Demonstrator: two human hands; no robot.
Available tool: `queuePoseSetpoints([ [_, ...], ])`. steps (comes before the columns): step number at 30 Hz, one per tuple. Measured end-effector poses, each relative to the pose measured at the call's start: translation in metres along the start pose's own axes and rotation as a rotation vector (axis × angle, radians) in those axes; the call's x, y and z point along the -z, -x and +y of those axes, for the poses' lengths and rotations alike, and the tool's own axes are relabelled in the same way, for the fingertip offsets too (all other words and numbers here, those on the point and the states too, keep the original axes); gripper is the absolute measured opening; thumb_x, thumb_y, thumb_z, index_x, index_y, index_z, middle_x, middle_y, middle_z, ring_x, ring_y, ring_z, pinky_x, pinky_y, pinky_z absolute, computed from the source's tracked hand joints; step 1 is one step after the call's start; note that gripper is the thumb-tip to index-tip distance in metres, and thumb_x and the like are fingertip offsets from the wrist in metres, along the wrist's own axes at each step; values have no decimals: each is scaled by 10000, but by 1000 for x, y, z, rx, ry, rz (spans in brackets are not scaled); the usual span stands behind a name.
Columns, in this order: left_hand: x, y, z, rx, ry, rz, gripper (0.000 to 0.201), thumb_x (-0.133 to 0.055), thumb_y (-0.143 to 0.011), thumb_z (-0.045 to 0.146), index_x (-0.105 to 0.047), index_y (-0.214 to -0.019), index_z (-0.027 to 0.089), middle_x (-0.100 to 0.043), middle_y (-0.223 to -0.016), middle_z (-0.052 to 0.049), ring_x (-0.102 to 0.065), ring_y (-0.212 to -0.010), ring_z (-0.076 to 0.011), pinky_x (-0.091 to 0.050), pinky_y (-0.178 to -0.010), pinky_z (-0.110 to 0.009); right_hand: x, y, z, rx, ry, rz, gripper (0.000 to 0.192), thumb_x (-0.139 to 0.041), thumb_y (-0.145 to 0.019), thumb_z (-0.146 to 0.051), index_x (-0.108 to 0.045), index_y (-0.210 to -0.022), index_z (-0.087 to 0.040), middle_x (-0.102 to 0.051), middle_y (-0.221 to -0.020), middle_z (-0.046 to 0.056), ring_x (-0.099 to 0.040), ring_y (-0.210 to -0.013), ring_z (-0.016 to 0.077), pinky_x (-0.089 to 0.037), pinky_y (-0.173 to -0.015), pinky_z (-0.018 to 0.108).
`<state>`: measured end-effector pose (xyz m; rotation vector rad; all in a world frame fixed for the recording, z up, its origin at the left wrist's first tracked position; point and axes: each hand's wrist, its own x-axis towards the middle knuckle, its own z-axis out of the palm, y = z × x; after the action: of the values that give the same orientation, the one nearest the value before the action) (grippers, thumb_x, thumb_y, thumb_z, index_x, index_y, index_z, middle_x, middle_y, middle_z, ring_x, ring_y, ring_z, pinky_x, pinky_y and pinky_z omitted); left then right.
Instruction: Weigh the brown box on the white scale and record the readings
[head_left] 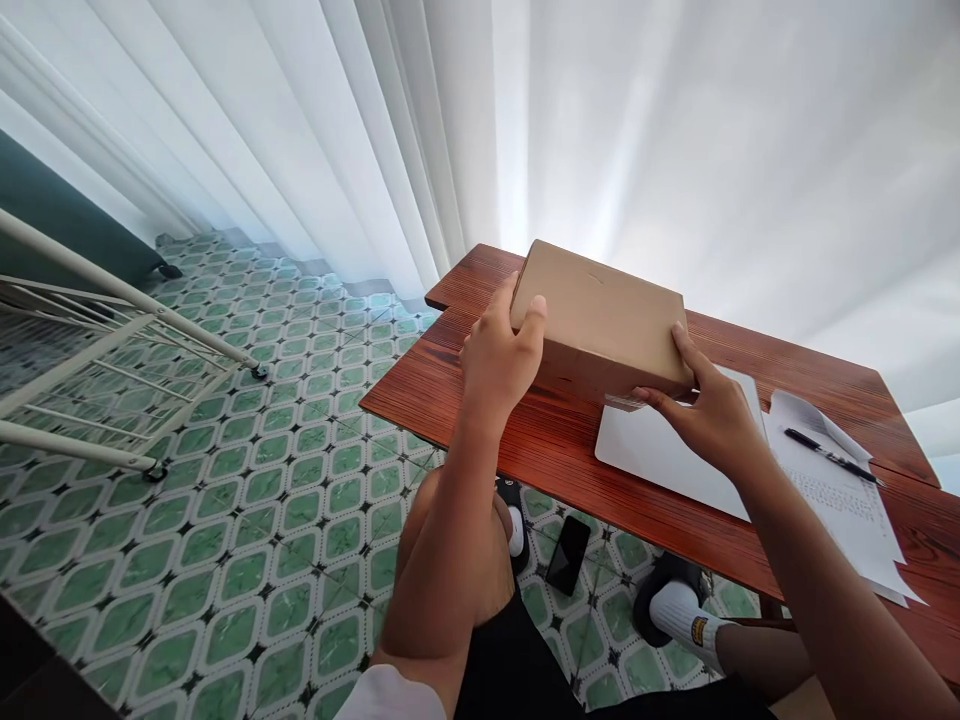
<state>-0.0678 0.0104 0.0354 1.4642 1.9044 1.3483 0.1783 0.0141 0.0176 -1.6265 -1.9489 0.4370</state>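
Observation:
A flat brown cardboard box [600, 310] is held just above a red-brown wooden table [487, 400]. My left hand [499, 355] grips the box's near left corner, thumb on top. My right hand [712, 415] holds its near right corner, fingers along the edge, where a strip of clear tape [624, 402] sticks out beneath. Under the box's right end lies a white flat pad [660, 455].
Printed paper sheets [847, 500] with a black pen [829, 455] lie at the table's right. A black phone [568, 553] lies on the green patterned floor tiles near my feet. A white metal rack [112, 330] stands at left. White curtains hang behind.

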Motion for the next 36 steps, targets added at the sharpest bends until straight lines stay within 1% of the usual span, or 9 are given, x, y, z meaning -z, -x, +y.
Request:
queuePoseSetpoints([
  [3, 7, -4, -4, 21, -67, 25, 552, -460, -951, 489, -501, -1450, 258, -572, -1457, -42, -524, -1342, -298, -404, -1159, -474, -14, -5, -5, -3, -53, -36, 945, -728, -786, -547, -323, -1587, -250, -712, -1159, 122, -695, -824, 294, -552, -789, 486],
  [7, 15, -10, -10, 34, -161, 55, 572, -488, -928, 465, -501, -1453, 236, -604, -1420, -53, -565, -1283, -308, -458, -1098, -483, -29, -11, -11, -12, -77, -82, 943, -711, -794, -557, -313, -1591, -249, -721, -1046, 92, -670, -765, 266, -540, -766, 463],
  [12, 20, -13, -17, 58, -262, 45, 595, -473, -928, 457, -491, -1467, 207, -591, -1435, -59, -558, -1291, -325, -458, -1091, -494, -45, -16, -17, -30, -102, -139, 936, -683, -812, -546, -289, -1598, -222, -697, -1145, 113, -654, -783, 253, -525, -784, 444],
  [15, 20, -15, -19, 92, -327, 37, 596, -463, -930, 444, -488, -1472, 197, -605, -1417, -73, -568, -1275, -342, -458, -1084, -505, -51, -16, -17, -32, -81, -161, 925, -667, -825, -545, -293, -1597, -199, -697, -1158, 125, -635, -760, 242, -516, -773, 432],
  [18, 19, -16, -20, 123, -377, 39, 586, -457, -931, 421, -491, -1470, 193, -637, -1375, -87, -594, -1236, -353, -466, -1067, -509, -55, -16, -17, -26, -59, -163, 909, -654, -838, -535, -295, -1596, -186, -707, -1136, 129, -631, -802, 254, -508, -767, 416],
  [22, 18, -18, -22, 127, -401, 27, 565, -463, -930, 394, -504, -1450, 177, -658, -1340, -100, -611, -1212, -360, -478, -1049, -507, -57, -16, -19, -8, -40, -157, 899, -643, -846, -536, -298, -1595, -178, -708, -1122, 134, -635, -885, 280, -501, -778, 407],
  [28, 19, -18, -22, 122, -482, 5, 531, -468, -928, 313, -515, -1414, 104, -668, -1287, -185, -634, -1175, -383, -492, -1008, -514, -58, -13, -23, 29, -33, -161, 873, -629, -853, -533, -340, -1576, -138, -726, -1018, 127, -628, -809, 266, -508, -767, 410],
  [32, 19, -16, -21, 118, -539, -6, 431, -447, -927, 263, -559, -1308, 94, -692, -1187, -230, -656, -1104, -413, -500, -952, -557, -62, -11, -25, 32, -40, -164, 867, -649, -848, -509, -337, -1579, -161, -726, -968, 100, -618, -727, 241, -516, -739, 405],
  [36, 18, -14, -21, 131, -623, -48, 357, -423, -926, 222, -572, -1219, 83, -681, -1177, -248, -657, -1093, -403, -514, -924, -525, -64, -10, -26, 37, -32, -175, 861, -652, -854, -472, -311, -1591, -185, -718, -935, 74, -593, -667, 214, -514, -722, 388],
])
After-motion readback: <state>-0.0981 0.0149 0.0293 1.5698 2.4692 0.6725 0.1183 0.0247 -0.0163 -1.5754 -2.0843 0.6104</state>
